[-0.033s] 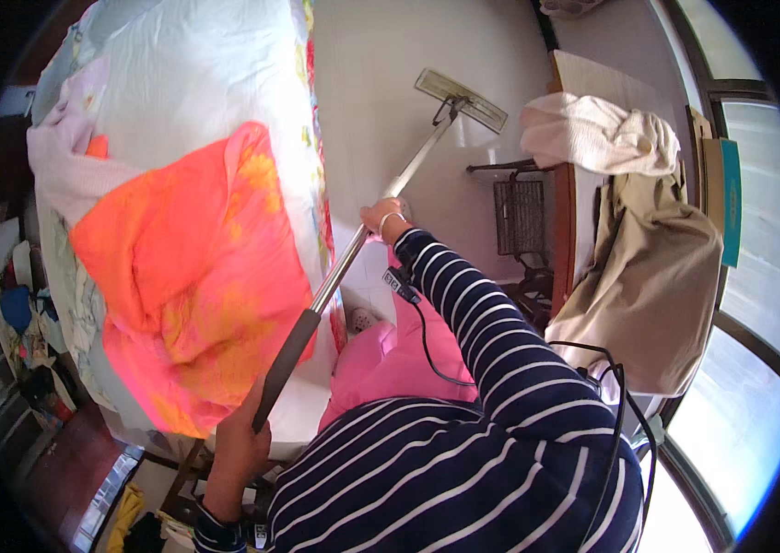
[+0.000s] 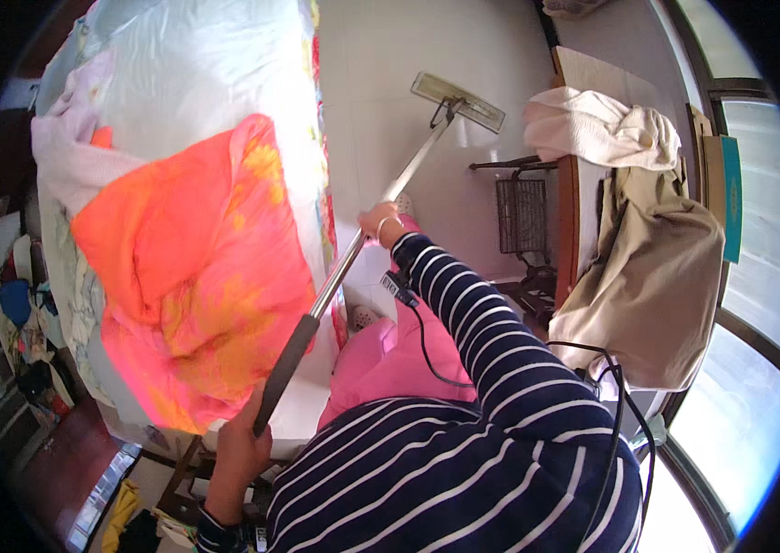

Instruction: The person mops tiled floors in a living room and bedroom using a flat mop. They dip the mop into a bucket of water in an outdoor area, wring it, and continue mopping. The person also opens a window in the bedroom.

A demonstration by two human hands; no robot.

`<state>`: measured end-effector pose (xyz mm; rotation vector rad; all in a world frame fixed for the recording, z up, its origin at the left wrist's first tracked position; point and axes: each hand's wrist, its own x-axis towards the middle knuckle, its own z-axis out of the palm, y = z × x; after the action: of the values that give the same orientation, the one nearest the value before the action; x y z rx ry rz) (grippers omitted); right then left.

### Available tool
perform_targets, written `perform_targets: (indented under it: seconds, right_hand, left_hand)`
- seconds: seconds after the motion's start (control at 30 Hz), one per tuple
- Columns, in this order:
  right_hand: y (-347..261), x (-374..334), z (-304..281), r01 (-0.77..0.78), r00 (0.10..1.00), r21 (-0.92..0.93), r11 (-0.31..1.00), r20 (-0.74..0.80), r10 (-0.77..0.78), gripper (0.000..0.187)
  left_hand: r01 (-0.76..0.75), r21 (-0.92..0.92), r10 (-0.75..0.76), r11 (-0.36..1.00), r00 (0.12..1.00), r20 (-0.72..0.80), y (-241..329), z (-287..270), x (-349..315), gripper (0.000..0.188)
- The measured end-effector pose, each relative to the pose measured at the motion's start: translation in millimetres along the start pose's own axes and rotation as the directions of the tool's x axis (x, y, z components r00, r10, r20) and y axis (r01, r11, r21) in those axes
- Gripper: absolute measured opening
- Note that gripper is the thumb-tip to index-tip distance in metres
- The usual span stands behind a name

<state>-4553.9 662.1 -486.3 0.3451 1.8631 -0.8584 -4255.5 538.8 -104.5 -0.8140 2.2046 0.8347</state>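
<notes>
A flat mop slants across the view, its long metal pole ending in a dark grey grip. My left hand is closed around the lower end of that grip, beside the bed. Farther up, my right hand wraps around the metal pole. The mop's flat rectangular head lies on the pale tiled floor, between the bed and a wooden table.
On the left stands a bed with an orange and pink cloth heaped on it. At right, a wooden table carries a cream cloth and a brown cloth. A treadle-like iron frame stands under it. A black cable hangs near my right arm.
The view has shifted very slightly. My two hands hold the mop in the same places, and more of the shoe near my right hand shows.
</notes>
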Motion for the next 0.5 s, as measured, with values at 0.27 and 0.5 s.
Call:
perform_targets:
  seconds: [0.27,0.5]
  right_hand:
    - [123,-150,147,0.428,0.882,-0.487,0.761,0.410,-0.234,0.040]
    - [181,-258,218,-0.163,0.745,-0.099,0.982,0.640,0.188,0.042]
  left_hand:
    - [0.153,-0.252,-0.137,0.956,0.987,0.078,-113,46,-191,0.071]
    - [0.322,-0.197,-0.310,0.926,0.946,0.089,-117,19,-314,0.072]
